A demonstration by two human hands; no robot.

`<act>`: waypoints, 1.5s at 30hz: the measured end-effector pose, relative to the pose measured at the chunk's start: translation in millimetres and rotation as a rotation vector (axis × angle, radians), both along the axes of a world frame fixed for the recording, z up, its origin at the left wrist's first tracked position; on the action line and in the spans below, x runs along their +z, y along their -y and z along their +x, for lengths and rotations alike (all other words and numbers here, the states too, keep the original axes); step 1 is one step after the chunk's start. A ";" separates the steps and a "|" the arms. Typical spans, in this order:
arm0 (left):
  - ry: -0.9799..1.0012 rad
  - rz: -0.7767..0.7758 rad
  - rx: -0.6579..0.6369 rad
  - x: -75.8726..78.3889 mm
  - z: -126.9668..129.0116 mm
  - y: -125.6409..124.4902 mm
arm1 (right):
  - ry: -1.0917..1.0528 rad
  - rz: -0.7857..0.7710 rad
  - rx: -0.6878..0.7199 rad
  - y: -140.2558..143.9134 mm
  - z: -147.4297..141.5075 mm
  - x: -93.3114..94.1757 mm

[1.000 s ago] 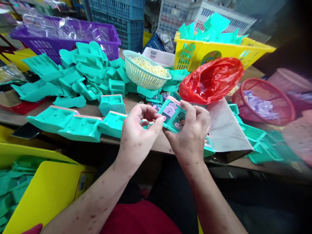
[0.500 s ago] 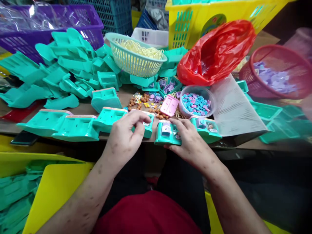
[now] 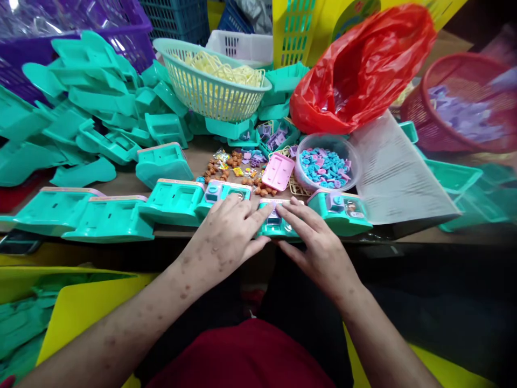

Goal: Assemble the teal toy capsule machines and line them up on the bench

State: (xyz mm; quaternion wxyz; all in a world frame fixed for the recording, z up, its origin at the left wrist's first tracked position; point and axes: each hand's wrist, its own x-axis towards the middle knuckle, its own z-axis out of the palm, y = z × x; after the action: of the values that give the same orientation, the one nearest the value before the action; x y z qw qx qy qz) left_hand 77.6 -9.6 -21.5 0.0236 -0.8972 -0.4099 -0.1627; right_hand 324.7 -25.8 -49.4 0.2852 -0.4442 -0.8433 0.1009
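A small teal toy housing (image 3: 274, 228) with a lilac block on it rests at the table's front edge, between both my hands. My left hand (image 3: 228, 234) holds its left end, index finger on the lilac block and thumb at the front edge. Over its right end lie the fingers of my right hand (image 3: 323, 245), with the thumb along the front. To the right stands a similar fitted housing (image 3: 337, 225). Another one with a lilac block (image 3: 214, 189) is partly hidden behind my left hand. Plainer teal housings (image 3: 172, 199) continue the row leftward.
Behind are brown bear-like pieces (image 3: 212, 168), a pink tray (image 3: 278, 171) and a tub of blue and pink pieces (image 3: 325, 168). Further back are a pale basket (image 3: 218, 97), a red bag (image 3: 359, 75), a pink-red basket (image 3: 456, 108) and a teal pile (image 3: 100, 97).
My left hand has moved right, from the neighbouring housing onto the one under my right hand. The right hand's fingers now reach over its top. The camera view has shifted slightly.
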 end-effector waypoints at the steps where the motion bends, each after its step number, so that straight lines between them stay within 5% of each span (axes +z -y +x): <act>1: -0.010 -0.005 -0.007 -0.1 0.5 0.0 | -0.002 0.014 0.005 1.1 -0.1 -1.5; 17: -0.016 -0.122 0.005 0.1 6.0 5.5 | 0.097 0.023 -0.021 6.5 -11.8 0.7; 31: 0.159 -0.135 0.024 -15.8 10.8 18.5 | 0.144 -0.004 -0.033 -8.3 -17.8 24.2; 38: 0.184 -0.210 -0.006 -5.5 2.1 19.6 | 0.208 -0.028 -0.108 -1.0 -18.8 19.0; 45: 0.480 -0.387 -0.098 10.6 -12.8 7.8 | 0.021 -0.018 -0.027 1.6 -7.5 -0.8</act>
State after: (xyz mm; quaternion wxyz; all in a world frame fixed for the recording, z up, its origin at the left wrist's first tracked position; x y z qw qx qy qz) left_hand 64.8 -17.5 -10.9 -0.2532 -0.8396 -0.3833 -0.2899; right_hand 317.2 -27.4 -50.3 0.2737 -0.4590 -0.8393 0.1002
